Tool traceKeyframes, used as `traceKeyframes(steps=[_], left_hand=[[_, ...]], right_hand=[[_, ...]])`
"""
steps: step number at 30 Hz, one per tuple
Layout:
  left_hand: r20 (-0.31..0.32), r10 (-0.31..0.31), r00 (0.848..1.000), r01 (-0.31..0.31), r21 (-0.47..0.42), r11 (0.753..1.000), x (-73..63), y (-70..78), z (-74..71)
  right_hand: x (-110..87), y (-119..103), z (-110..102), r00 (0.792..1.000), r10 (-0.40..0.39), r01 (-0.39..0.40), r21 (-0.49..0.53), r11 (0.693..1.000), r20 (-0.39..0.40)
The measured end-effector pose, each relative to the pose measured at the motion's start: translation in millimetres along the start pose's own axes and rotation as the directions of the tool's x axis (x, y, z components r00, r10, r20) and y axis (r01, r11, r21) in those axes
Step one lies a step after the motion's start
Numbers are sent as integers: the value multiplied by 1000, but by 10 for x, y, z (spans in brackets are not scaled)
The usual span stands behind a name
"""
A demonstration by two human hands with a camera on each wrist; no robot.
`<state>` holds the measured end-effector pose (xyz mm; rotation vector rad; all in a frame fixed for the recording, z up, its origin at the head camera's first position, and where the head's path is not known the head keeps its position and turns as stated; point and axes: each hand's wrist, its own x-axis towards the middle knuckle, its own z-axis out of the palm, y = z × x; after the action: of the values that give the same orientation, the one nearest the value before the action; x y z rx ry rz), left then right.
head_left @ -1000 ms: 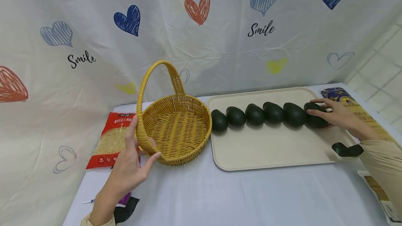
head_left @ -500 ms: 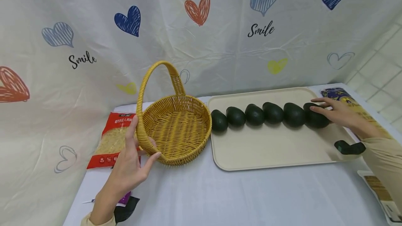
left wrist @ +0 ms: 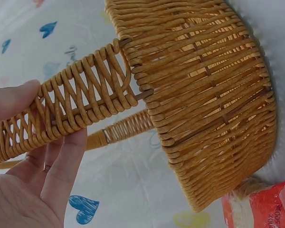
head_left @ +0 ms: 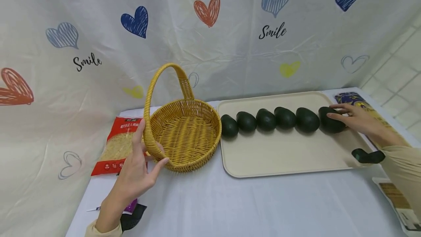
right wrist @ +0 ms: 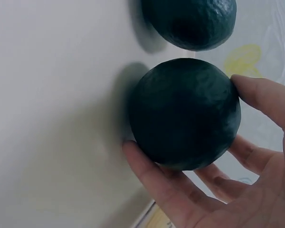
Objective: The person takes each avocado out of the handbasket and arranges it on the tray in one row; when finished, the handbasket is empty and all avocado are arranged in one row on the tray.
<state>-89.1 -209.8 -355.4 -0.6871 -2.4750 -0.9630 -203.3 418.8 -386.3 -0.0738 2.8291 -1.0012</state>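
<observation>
A golden wicker basket [head_left: 184,138] with a tall arched handle stands left of the tray. My left hand [head_left: 135,173] holds the near foot of that handle [left wrist: 61,97], thumb on one side and fingers behind it. Along the beige tray [head_left: 263,160] runs a row of several dark green avocados [head_left: 265,120]. At the row's right end, my right hand [head_left: 356,120] grips the last avocado [right wrist: 185,114] from the right, thumb and fingers spread round it. A neighbouring avocado [right wrist: 194,21] lies close beside it.
A red pasta bag [head_left: 115,147] lies left of the basket, partly behind the left hand. Right of the tray lies a blue and yellow packet [head_left: 353,100], and nearer me a brown and white package [head_left: 394,200]. A heart-printed curtain [head_left: 230,46] hangs behind the table.
My right hand's thumb and fingers have shifted slightly right on the end avocado, leaving more of it in sight. The left hand and the basket hold still.
</observation>
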Motion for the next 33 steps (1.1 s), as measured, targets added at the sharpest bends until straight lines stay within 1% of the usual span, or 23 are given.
traceKeyframes(steps=[5, 10, 14, 18, 20, 23, 25, 27, 29, 31, 33], left_hand=[[-3, 5, 1000, -5, 12, 1000, -10, 2, 16], [-9, 20, 1000, -20, 0, 1000, -2, 5, 33], [-7, 37, 999, -37, -16, 999, 16, 7, 44], [-4, 32, 999, -32, -7, 999, 21, 15, 53], [-4, 22, 1000, -22, 4, 1000, 17, 19, 60], [-4, 14, 1000, -13, 8, 1000, 12, 24, 71], [-6, 15, 1000, -15, 12, 1000, 10, 25, 74], [-8, 22, 1000, -22, 15, 1000, 11, 18, 71], [-7, 24, 1000, -23, 19, 1000, 16, 12, 60], [5, 13, 1000, -13, 24, 1000, 26, 6, 36], [26, 5, 1000, -5, 3, 1000, 48, -1, -7]], right_hand=[[56, -37, 39, 1000, 3, -4, 37, 999, 26], [85, -40, 12, 999, 2, -2, 19, 1000, 37], [71, -2, -18, 999, 6, -6, 13, 1000, 48], [45, 22, -34, 999, 14, -16, 21, 1000, 50], [36, 34, -48, 999, 9, -12, 42, 999, 52], [18, 61, -62, 1000, 7, -9, 71, 997, 28], [-6, 60, -81, 1000, -14, 14, 74, 997, -4], [-44, 6, -108, 999, -31, 33, 35, 999, -36], [-80, -106, -127, 995, -66, 65, -17, 998, -81], [-108, -296, -138, 985, -117, 108, -79, 991, -126], [-127, -521, -127, 972, -175, 159, -108, 981, -159]])
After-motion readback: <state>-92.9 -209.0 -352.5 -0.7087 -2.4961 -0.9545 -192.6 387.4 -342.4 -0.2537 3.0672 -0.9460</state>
